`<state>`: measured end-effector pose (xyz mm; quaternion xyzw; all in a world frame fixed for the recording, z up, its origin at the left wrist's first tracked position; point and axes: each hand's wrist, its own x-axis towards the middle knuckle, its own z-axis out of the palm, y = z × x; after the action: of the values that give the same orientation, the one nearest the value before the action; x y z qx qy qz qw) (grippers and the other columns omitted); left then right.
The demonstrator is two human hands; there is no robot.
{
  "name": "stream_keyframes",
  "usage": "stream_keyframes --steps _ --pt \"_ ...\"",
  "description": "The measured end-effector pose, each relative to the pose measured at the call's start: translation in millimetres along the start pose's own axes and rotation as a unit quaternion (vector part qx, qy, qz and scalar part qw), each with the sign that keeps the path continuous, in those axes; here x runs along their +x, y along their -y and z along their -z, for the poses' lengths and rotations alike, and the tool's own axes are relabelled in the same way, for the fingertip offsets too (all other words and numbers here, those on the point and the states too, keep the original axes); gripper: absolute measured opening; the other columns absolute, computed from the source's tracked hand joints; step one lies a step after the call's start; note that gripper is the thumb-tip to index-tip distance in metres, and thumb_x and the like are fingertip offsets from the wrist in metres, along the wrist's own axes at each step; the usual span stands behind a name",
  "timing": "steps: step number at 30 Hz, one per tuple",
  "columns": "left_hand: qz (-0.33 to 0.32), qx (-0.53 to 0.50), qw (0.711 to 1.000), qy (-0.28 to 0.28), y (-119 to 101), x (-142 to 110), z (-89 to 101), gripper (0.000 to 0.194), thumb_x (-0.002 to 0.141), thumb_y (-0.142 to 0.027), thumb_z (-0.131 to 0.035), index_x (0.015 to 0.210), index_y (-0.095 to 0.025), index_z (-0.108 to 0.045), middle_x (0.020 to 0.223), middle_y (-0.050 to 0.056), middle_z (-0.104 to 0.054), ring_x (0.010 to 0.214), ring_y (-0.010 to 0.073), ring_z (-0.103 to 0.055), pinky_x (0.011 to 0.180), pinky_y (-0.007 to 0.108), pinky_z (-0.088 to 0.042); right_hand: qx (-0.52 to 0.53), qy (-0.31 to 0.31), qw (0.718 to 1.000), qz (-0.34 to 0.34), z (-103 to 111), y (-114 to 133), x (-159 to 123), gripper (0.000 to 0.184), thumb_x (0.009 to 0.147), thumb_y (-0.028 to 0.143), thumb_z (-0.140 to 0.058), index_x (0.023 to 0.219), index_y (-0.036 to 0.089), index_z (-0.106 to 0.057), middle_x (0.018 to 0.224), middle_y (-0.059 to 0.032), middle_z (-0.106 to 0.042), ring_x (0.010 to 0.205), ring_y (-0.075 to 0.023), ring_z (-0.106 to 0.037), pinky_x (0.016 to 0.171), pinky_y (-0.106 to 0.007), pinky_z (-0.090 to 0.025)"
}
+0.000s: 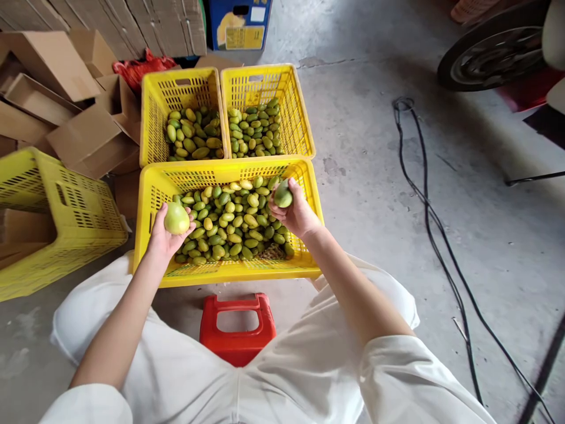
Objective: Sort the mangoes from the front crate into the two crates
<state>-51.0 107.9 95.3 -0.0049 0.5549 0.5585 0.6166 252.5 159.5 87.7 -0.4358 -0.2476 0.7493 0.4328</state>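
My left hand (170, 234) is wrapped from below around a pale green mango (177, 218), above the left part of the large yellow crate (229, 274). In my right hand (298, 213) is a darker green mango (283, 194), over the crate's right side. Below both hands, the crate holds a heap of green and yellowish mangoes (236, 224). A brown patterned piece (272, 252) lies among them near the front right; its kind is unclear. Behind stand two more yellow crates, the left one (180, 73) and the right one (304, 118), each partly filled with similar fruit.
A red plastic stool (238, 341) shows between my knees. On the left, a tilted yellow crate (83, 203) stands beside piled cardboard boxes (88, 132). A blue box (241, 23) is at the back. Black cable (428, 206) and a vehicle's wheel (494, 53) are on the right.
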Motion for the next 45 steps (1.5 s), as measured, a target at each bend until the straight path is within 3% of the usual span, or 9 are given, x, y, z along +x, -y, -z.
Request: stream_keyframes --steps 3,9,18,22,26,31,36,40,45 --pt "-0.011 -0.008 1.000 -0.017 -3 -4 -4.7 0.030 0.081 -0.042 -0.081 0.095 -0.021 -0.064 0.083 0.004 -0.070 0.073 0.0183 -0.070 0.064 0.027 -0.063 0.023 -0.008 1.000 -0.016 6 -1 4 0.056 0.082 0.078 -0.080 0.078 0.026 -0.057 0.056 0.0058 -0.045 0.047 -0.0101 -0.033 0.038 -0.022 -0.031" --pt "-0.022 -0.023 0.999 0.011 1 -5 -6.7 0.024 0.078 -0.029 -0.082 0.092 -0.020 -0.064 0.086 0.005 -0.071 0.079 0.0178 -0.072 0.074 0.026 -0.063 0.045 -0.022 0.999 -0.001 4 -2 2 0.033 0.073 0.038 -0.091 0.091 0.026 -0.066 0.086 0.0002 -0.072 0.066 -0.0131 -0.057 0.049 -0.022 -0.046" --pt "-0.043 0.019 0.997 0.058 5 4 3.2 0.029 0.076 -0.027 -0.089 0.088 -0.021 -0.063 0.090 0.002 -0.073 0.077 0.0162 -0.070 0.072 0.027 -0.059 0.034 0.013 0.999 0.016 4 -2 1 0.055 0.067 0.015 -0.077 0.118 0.034 -0.071 0.103 0.0021 -0.077 0.094 -0.0198 -0.075 0.075 -0.032 -0.064" --pt "-0.071 0.019 0.994 0.076 6 1 3.1 0.032 0.071 -0.016 -0.091 0.089 -0.022 -0.066 0.092 0.001 -0.073 0.081 0.0175 -0.072 0.083 0.032 -0.063 0.038 0.015 0.999 0.008 0 -4 -1 0.058 0.069 0.022 -0.090 0.122 0.033 -0.071 0.104 0.0006 -0.079 0.090 -0.0193 -0.075 0.073 -0.031 -0.063" --pt "-0.062 0.013 0.995 0.074 3 -4 1.1 0.027 0.073 -0.018 -0.086 0.093 -0.023 -0.069 0.093 0.003 -0.074 0.094 0.0243 -0.076 0.094 0.040 -0.065 0.029 0.024 0.999 -0.007 0 -6 0 0.043 0.071 0.030 -0.092 0.108 0.029 -0.070 0.099 0.0010 -0.078 0.071 -0.0129 -0.065 0.057 -0.023 -0.053" --pt "-0.016 0.022 0.996 0.080 1 -8 -0.7 0.035 0.074 -0.020 -0.075 0.109 -0.022 -0.071 0.103 0.008 -0.077 0.115 0.0356 -0.077 0.098 0.050 -0.065 0.030 0.028 0.999 0.002 5 -4 2 0.039 0.064 0.018 -0.082 0.100 0.027 -0.071 0.095 0.0012 -0.073 0.076 -0.0141 -0.065 0.059 -0.022 -0.052" --pt "-0.011 0.056 0.993 0.106 6 -2 5.3 0.045 0.066 -0.030 -0.092 0.103 -0.020 -0.069 0.102 0.009 -0.076 0.096 0.0282 -0.077 0.080 0.037 -0.065 -0.006 0.035 0.999 0.026 2 -4 0 0.048 0.068 0.022 -0.083 0.115 0.028 -0.076 0.111 -0.0005 -0.076 0.087 -0.0161 -0.071 0.069 -0.026 -0.057" --pt "-0.022 0.043 0.991 0.125 4 4 8.5 0.048 0.054 -0.032 -0.094 0.092 -0.021 -0.068 0.088 0.003 -0.070 0.073 0.0169 -0.067 0.063 0.027 -0.058 -0.030 0.047 0.997 0.053 4 -6 1 0.040 0.078 0.041 -0.087 0.114 0.025 -0.077 0.118 -0.0042 -0.081 0.069 -0.0113 -0.061 0.060 -0.026 -0.052" --pt "-0.084 0.104 0.991 0.033 3 8 6.9 0.044 0.051 -0.023 -0.091 0.088 -0.021 -0.067 0.087 0.001 -0.072 0.077 0.0195 -0.073 0.074 0.034 -0.064 -0.027 0.045 0.997 0.060 7 -8 3 0.038 0.080 0.049 -0.088 0.107 0.024 -0.078 0.108 -0.0046 -0.084 0.057 -0.0088 -0.052 0.049 -0.024 -0.042"
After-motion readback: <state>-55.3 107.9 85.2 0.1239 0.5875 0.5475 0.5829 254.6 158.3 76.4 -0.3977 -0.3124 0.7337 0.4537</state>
